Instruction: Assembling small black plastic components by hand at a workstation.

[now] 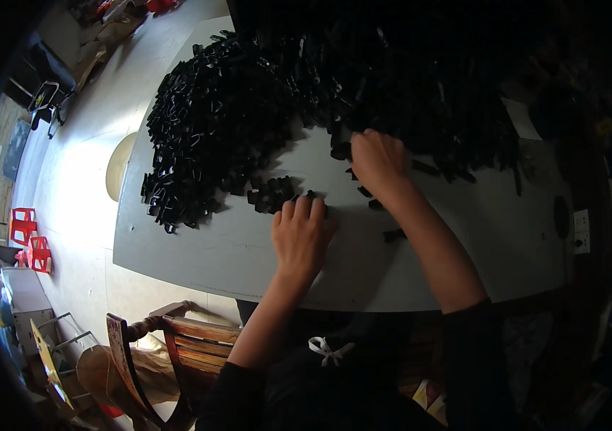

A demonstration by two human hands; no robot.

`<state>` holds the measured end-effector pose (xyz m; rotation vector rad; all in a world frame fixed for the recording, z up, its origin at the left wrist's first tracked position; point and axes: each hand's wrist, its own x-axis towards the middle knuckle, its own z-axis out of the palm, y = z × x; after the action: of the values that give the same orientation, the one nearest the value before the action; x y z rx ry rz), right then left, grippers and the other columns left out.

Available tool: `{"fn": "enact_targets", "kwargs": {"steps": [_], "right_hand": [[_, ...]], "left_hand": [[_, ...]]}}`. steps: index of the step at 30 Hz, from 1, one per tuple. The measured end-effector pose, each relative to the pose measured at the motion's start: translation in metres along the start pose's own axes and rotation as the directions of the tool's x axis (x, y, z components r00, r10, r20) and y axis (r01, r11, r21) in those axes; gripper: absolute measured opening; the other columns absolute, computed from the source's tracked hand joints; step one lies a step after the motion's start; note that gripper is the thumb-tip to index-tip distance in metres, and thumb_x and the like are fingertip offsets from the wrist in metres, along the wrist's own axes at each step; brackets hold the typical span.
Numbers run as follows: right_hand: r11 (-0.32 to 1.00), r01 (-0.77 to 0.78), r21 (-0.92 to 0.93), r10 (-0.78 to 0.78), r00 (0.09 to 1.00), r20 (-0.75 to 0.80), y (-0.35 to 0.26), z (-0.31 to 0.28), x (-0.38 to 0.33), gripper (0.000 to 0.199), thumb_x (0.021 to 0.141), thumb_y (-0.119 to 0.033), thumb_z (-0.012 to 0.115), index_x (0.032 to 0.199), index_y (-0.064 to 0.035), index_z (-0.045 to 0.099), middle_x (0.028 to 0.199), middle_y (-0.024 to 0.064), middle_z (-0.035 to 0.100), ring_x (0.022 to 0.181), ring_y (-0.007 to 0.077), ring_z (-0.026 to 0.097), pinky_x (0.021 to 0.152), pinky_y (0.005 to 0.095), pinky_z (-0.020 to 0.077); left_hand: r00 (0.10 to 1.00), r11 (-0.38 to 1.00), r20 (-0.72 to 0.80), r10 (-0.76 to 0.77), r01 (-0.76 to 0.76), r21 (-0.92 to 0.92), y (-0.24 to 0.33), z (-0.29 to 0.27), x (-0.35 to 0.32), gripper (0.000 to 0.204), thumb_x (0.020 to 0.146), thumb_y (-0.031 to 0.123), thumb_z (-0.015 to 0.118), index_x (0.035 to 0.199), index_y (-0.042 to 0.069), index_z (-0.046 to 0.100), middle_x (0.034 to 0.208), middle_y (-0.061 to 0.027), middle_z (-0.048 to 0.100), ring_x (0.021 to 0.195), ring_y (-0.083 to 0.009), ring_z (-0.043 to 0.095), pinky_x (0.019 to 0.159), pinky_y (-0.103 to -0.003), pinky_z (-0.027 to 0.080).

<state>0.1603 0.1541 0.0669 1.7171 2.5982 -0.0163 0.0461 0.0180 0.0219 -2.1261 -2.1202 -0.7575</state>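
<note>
My left hand (299,233) rests low over the grey tabletop, fingers curled down beside a small cluster of black clip-like pieces (271,195). What lies under its fingertips is mostly hidden. Farther off and to the right, my right hand (378,158) is closed, its knuckles up, at the near edge of the dark heap. A black piece (340,149) shows at its fingers' left side; the fingertips themselves are hidden. A large pile of small black pieces (212,115) with shiny edges covers the table's left part. Longer black strips (457,136) lie in deep shadow at the right.
The grey table (198,257) has a curved near edge close to my body. A few loose black pieces (394,235) lie near my right forearm. A wooden chair (202,345) stands at the near left, red stools (39,255) farther left. A wall socket (581,231) is at right.
</note>
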Motion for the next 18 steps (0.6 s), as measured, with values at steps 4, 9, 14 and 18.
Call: {"fn": "enact_targets", "kwargs": {"steps": [4,9,14,18], "right_hand": [[0.999,-0.004,-0.039,0.009,0.992,0.129,-0.007,0.011,0.024,0.021,0.075,-0.015,0.074,0.092,-0.0065,0.065,0.087,0.0120,0.067,0.083,0.0290,0.066,0.070,0.0377,0.0532],[0.580,0.234,0.781,-0.003,0.959,-0.285,0.014,0.030,-0.042,0.020,0.076,-0.004,0.070,0.091,-0.0046,0.058,0.077,0.0061,0.064,0.067,0.0137,0.062,0.061,0.0286,0.0496],[-0.093,0.022,0.995,0.075,0.997,-0.015,0.004,0.014,-0.154,0.015,0.082,-0.003,0.065,0.094,-0.0016,0.055,0.076,0.0058,0.060,0.067,0.0098,0.061,0.059,0.0253,0.0485],[-0.030,0.052,0.998,0.011,0.999,-0.052,-0.002,0.002,-0.188,0.019,0.081,0.000,0.065,0.097,-0.0017,0.057,0.080,0.0070,0.063,0.072,0.0124,0.064,0.065,0.0261,0.0498]], "left_hand": [[0.996,0.995,0.025,0.091,-0.092,0.035,-0.003,0.008,0.000,0.011,0.071,0.015,0.064,0.080,0.010,0.059,0.082,-0.0029,0.055,0.083,-0.0223,0.053,0.074,-0.034,0.040],[0.996,0.970,-0.026,0.091,-0.094,-0.223,-0.013,-0.004,-0.023,0.009,0.074,0.010,0.064,0.083,0.008,0.062,0.088,-0.0047,0.059,0.082,-0.0233,0.057,0.071,-0.035,0.044],[0.989,0.610,0.143,0.023,0.100,-0.786,-0.005,-0.040,-0.048,0.016,0.072,-0.003,0.071,0.087,0.003,0.067,0.101,-0.0104,0.067,0.093,-0.0272,0.066,0.079,-0.035,0.052],[0.972,0.514,0.194,0.133,0.100,-0.852,0.007,-0.061,-0.060,0.018,0.070,-0.003,0.072,0.087,0.003,0.068,0.102,-0.0109,0.069,0.093,-0.0245,0.068,0.080,-0.032,0.052]]}}
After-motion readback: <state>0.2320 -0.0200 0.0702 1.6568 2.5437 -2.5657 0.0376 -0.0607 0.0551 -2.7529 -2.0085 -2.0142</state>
